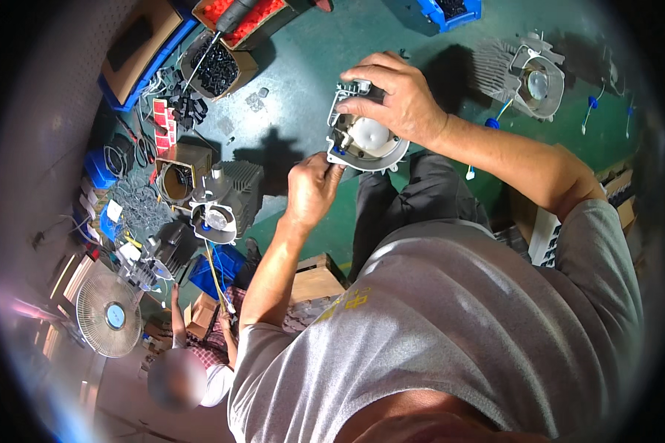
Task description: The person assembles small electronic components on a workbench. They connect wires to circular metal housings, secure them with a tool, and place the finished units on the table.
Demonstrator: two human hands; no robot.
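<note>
Both hands are at a grey cast-metal motor housing (383, 157), held over the bench edge in front of me. Its open side shows a round white disc (371, 134) and small blue connectors at the lower left. My right hand (403, 100) is closed over the housing's upper, box-like end, thumb and fingers on either side of a dark part there. At the lower left corner, my left hand (312, 188) is closed in a pinch against the rim. Whether a small wire or screw lies between those fingertips is hidden.
A similar finned housing (533, 81) stands at the right, another (218, 210) at the left. Cartons of black parts (213, 68) and red parts (247, 16) stand at the far left. A fan (111, 316) and another person (199, 362) are lower left.
</note>
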